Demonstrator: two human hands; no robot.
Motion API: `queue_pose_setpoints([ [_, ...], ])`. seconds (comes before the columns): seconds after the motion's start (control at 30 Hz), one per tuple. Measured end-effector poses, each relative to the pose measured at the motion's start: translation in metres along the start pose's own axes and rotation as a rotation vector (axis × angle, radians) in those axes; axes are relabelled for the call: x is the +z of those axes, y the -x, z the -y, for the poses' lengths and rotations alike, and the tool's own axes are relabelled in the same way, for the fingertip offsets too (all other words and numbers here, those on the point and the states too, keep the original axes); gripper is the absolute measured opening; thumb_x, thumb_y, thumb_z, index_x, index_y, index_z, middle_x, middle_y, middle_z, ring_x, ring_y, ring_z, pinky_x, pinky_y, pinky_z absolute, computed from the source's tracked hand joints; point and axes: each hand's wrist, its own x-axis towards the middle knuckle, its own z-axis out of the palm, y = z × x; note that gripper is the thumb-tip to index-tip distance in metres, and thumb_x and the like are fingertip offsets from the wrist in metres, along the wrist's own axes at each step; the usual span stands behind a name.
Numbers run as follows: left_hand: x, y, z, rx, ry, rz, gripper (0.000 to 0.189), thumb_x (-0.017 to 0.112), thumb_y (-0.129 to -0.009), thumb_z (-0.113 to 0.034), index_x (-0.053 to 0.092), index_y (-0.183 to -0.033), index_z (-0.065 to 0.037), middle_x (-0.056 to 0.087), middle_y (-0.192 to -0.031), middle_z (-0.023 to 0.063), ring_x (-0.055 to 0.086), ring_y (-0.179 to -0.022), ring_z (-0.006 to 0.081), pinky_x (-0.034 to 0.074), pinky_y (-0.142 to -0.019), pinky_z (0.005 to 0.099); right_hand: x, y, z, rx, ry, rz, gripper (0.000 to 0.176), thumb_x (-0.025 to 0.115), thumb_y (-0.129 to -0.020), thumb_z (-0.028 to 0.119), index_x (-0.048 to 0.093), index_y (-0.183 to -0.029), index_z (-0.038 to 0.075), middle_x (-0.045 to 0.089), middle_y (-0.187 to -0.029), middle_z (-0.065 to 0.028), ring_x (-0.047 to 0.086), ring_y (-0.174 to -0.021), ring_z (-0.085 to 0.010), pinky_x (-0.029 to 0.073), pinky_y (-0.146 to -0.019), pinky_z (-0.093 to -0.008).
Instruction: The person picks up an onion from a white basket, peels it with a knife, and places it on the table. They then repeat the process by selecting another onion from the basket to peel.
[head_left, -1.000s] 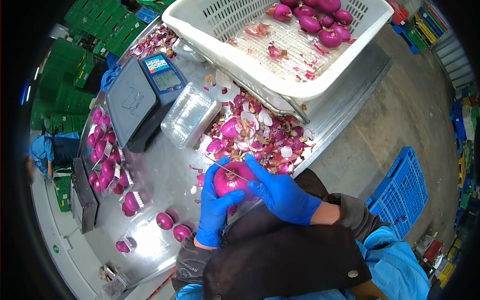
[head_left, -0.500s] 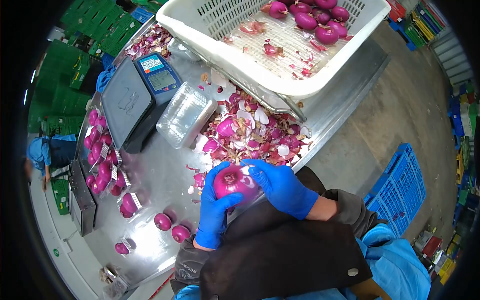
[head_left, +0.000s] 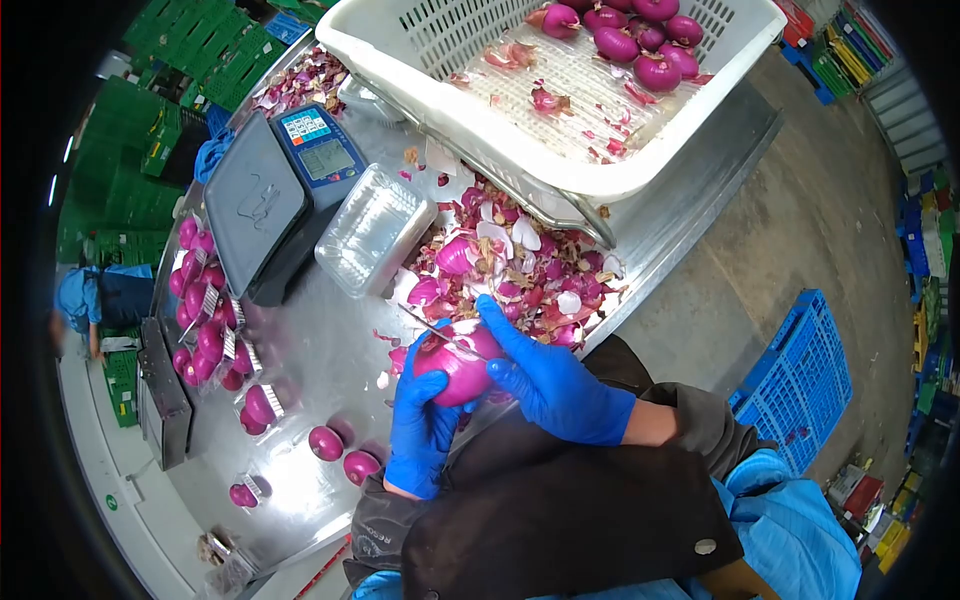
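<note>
1. The red onion (head_left: 455, 368) is above the near edge of the steel tabletop (head_left: 320, 370), close to the person's body and lifted off the surface, between two hands in blue gloves.
2. The left hand (head_left: 420, 425) carries it from below and from the left. Its fingers (head_left: 410, 385) are curled tightly around the round body.
3. The right hand (head_left: 545, 385) comes from the right, closed on a thin knife (head_left: 432, 332). The blade lies across the top of the onion, and one finger (head_left: 497, 325) stretches forward along it. The handle is hidden inside the glove.
4. The onion looks firm and fairly heavy for one hand. I judge that it does not bend or dent under a normal grip.
5. Its surface looks smooth and shiny, so it is probably slippery against a glove. The outer layers are thin and can tear or slide off.
6. The best place to hold seems to be the widest part, with the fingers spread around the middle. This leaves the top free for the blade and keeps the holding fingers away from the edge.
7. Just beyond the hands lies a heap of onion peels (head_left: 520, 275), and behind it stands a white crate (head_left: 560, 170) with more onions. A clear plastic tray (head_left: 375, 230) and a scale (head_left: 300, 160) are to the left.
</note>
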Motion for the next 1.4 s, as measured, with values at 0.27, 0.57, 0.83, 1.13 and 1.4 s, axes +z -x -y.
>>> queue_pose_setpoints([
  [0.27, 0.009, -0.002, 0.002, 0.054, -0.046, 0.013, 0.068, 0.069, -0.073, -0.014, 0.041, -0.134, -0.001, 0.052, -0.126, 0.0173, 0.057, -0.112, 0.0295, 0.054, -0.091, 0.038, -0.001, 0.003, -0.005, 0.034, 0.133, -0.004, 0.061, 0.047, -0.1, 0.03, 0.023, -0.147, 0.0, 0.062, -0.099, -0.029, 0.063, -0.076, -0.0426, 0.049, -0.062, -0.0438],
  [0.57, 0.005, 0.001, 0.003, 0.012, -0.12, 0.05, 0.074, 0.071, -0.07, -0.017, 0.041, -0.136, -0.002, 0.053, -0.125, 0.0171, 0.06, -0.108, 0.0292, 0.058, -0.081, 0.0347, -0.01, 0.0, 0.004, 0.135, 0.054, -0.047, 0.039, 0.048, -0.1, 0.018, 0.048, -0.135, 0.003, 0.067, -0.097, -0.0211, 0.069, -0.082, -0.027, 0.051, -0.07, -0.0343],
  [0.83, -0.005, 0.008, -0.009, 0.011, 0.002, 0.02, 0.075, 0.068, -0.07, -0.021, 0.04, -0.137, -0.003, 0.052, -0.127, 0.0175, 0.06, -0.108, 0.0307, 0.059, -0.077, 0.0378, -0.015, -0.006, -0.009, -0.008, 0.138, -0.143, 0.048, 0.052, -0.098, 0.029, 0.044, -0.138, 0.004, 0.065, -0.102, -0.0248, 0.067, -0.086, -0.0354, 0.052, -0.069, -0.0378],
  [1.13, -0.001, 0.01, -0.01, 0.177, -0.184, -0.032, 0.077, 0.071, -0.066, -0.019, 0.042, -0.135, 0.0, 0.05, -0.129, 0.0161, 0.054, -0.117, 0.0299, 0.047, -0.101, 0.0418, -0.027, -0.002, 0.013, -0.046, 0.309, -0.066, 0.044, 0.059, -0.092, 0.032, 0.053, -0.13, 0.011, 0.065, -0.104, -0.0183, 0.067, -0.082, -0.0325, 0.053, -0.066, -0.0402],
  [1.4, -0.011, 0.009, -0.031, 0.059, -0.193, 0.064, 0.079, 0.07, -0.062, -0.018, 0.044, -0.134, 0.001, 0.05, -0.13, 0.016, 0.053, -0.119, 0.029, 0.045, -0.103, 0.0406, -0.058, 0.008, 0.002, -0.191, 0.593, 0.12, 0.021, 0.07, -0.081, 0.032, 0.061, -0.084, 0.013, 0.056, -0.071, -0.0041, 0.06, -0.06, -0.0232, 0.048, -0.051, -0.0346],
])
